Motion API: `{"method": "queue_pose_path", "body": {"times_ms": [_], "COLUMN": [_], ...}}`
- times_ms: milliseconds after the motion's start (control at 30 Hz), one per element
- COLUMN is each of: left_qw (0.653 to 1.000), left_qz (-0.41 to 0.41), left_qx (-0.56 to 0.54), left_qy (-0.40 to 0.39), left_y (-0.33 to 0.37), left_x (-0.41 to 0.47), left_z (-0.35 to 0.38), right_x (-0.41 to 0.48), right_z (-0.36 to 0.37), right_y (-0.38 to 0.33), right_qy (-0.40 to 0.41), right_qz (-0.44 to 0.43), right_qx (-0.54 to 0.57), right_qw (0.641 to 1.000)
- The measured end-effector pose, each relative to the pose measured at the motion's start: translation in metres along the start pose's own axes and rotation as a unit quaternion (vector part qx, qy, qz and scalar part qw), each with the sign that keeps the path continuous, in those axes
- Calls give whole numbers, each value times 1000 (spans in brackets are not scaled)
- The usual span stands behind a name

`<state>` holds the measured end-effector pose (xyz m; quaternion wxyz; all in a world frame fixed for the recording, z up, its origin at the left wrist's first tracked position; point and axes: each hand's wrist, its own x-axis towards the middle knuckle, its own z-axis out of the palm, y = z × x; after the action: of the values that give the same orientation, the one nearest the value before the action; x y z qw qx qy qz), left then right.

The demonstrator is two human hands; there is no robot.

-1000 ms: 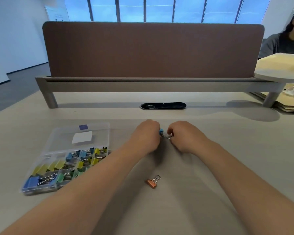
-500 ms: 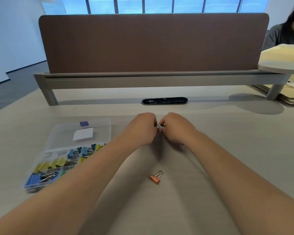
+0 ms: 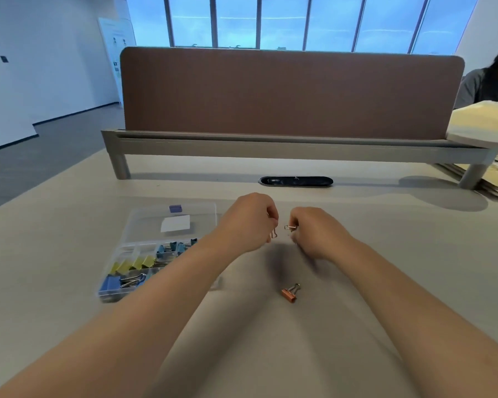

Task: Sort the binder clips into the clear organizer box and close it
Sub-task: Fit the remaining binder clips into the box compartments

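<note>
My left hand [image 3: 249, 221] and my right hand [image 3: 314, 232] hover just above the desk, a small gap between them. A wire handle of a binder clip [image 3: 274, 234] hangs below my left fingers, which pinch it. My right fingers pinch a second binder clip [image 3: 289, 227], its wire loop pointing left. Both clip bodies are hidden in the fingers. An orange binder clip [image 3: 289, 294] lies loose on the desk nearer me, between my forearms. The clear organizer box [image 3: 127, 245] sits to the left with its lid [image 3: 202, 215] laid open. Its compartments hold blue, yellow and teal clips.
A brown partition [image 3: 291, 93] on a grey raised rail [image 3: 270, 147] closes the far side of the desk, with a black cable slot [image 3: 296, 181] in front. Yellow paper stacks [image 3: 486, 119] sit at the far right, and a person [image 3: 489, 81] sits behind them.
My hands, pressed together around one spot before, have drawn apart, and each now shows a wire handle. The view has tilted upward. The orange clip and the box have not moved.
</note>
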<state>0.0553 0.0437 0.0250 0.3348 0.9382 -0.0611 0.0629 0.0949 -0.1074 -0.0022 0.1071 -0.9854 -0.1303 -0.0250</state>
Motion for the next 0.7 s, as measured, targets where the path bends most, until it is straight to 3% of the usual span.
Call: {"method": "queue_pose_path", "body": {"times_ms": [133, 333, 700], "left_qw": [1000, 997, 988], "left_qz": [-11, -5, -113], "left_qx": [-21, 31, 36], "left_qy": [17, 76, 98], "left_y": [-13, -36, -109], "left_x": [-19, -46, -79], "left_z": [-25, -73, -132], "right_x": [-12, -18, -4], "right_z": [-6, -16, -5], "right_y": [-15, -65, -173], "right_qy": [26, 38, -15], "right_qz": [-2, -37, -113], "right_qx": [46, 104, 206], "right_qw": [999, 993, 972]}}
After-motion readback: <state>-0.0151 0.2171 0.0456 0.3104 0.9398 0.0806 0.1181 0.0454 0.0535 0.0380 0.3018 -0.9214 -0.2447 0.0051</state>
